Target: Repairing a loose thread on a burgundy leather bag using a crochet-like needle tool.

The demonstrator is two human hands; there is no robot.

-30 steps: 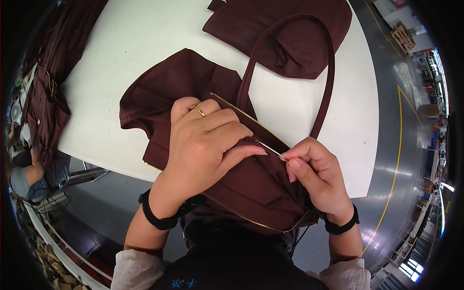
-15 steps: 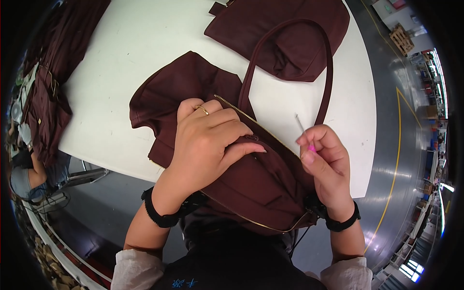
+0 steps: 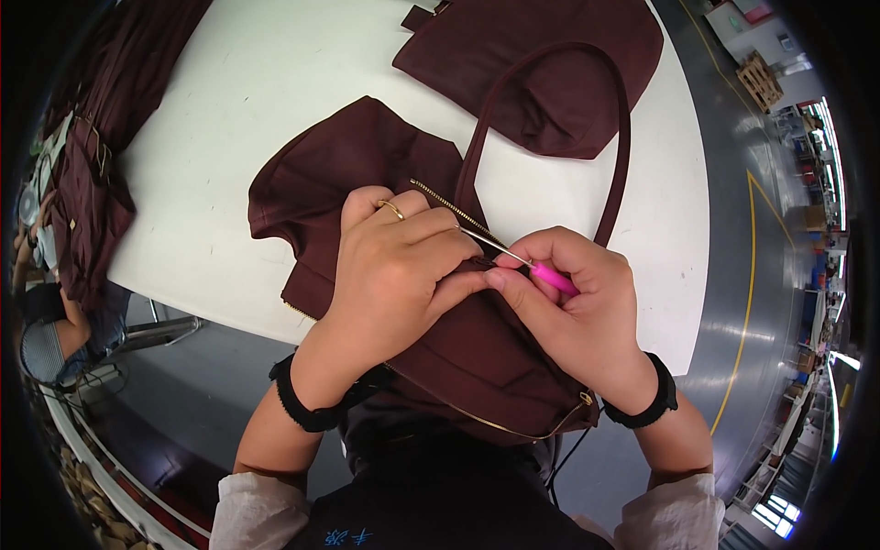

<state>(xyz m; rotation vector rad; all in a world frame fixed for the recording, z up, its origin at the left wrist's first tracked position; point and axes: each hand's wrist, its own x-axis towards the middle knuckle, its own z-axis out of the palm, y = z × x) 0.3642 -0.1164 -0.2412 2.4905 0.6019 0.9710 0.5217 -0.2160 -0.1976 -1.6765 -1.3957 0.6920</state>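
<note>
A dark maroon fabric bag (image 3: 458,353) lies across the near edge of the table with its gold zip (image 3: 447,205) parted. My left hand (image 3: 394,261), a ring on one finger, is closed on a fold of its fabric, thumb and fingers pinched together. Close beside it, my right hand (image 3: 587,307) grips a slim tool with a pink handle (image 3: 555,279) and a thin metal shaft. The shaft points left over the pinched fold, and its tip is hidden at my left fingers. Both thumbs nearly meet. A gold zip slider (image 3: 587,399) sits at the bag's near right corner.
A second maroon bag (image 3: 541,82) lies at the far side of the white table (image 3: 229,165), and a looped strap (image 3: 626,137) curves in front of it. More maroon pieces (image 3: 101,183) hang at the left, near another person's arm (image 3: 73,316). Grey floor (image 3: 724,275) runs along the right.
My right hand has moved left to my left hand, and the tool has swung from pointing up to lying across the pinched fold. My left hand keeps its pinch.
</note>
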